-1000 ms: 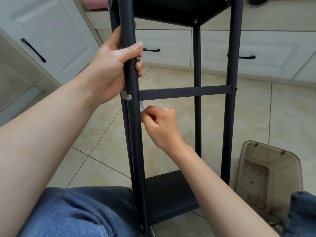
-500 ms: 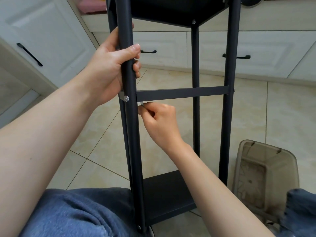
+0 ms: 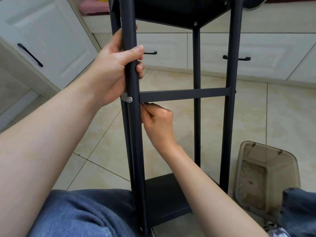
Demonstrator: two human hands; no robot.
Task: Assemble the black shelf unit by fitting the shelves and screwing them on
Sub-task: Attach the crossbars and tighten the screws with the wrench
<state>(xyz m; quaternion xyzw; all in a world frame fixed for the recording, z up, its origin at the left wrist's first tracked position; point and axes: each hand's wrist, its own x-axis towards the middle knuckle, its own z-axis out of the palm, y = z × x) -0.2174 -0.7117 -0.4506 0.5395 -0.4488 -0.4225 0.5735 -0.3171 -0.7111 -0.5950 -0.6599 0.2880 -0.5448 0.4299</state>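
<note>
While the left hand (image 3: 112,72) wraps the near-left post (image 3: 135,134) of the black shelf unit (image 3: 229,117), fingers and thumb curled round the tube just above the joint, the right hand (image 3: 159,124) pinches a small silvery piece (image 3: 142,104) directly under the middle shelf (image 3: 184,95), tight against that post; whether it is a nut or a key is too small to tell. Unit stands upright on the tiled floor (image 3: 196,130) between the person's knees, with top shelf (image 3: 179,12) and bottom shelf (image 3: 164,199) fitted. A silver screw (image 3: 130,99) sits in the post at middle-shelf level. Judgement: this corner is being fastened. Recommended: hold the post square to the shelf end, keep the piece in line with the screw, and turn in short bites, as post and shelf edge crowd the fingers. Noted nearby: a translucent plastic bin (image 3: 266,177) lying tipped beside the right post, apart from the work; white cabinet drawers (image 3: 167,47) behind; a denim-clad knee (image 3: 77,216) close against the post's foot.
</note>
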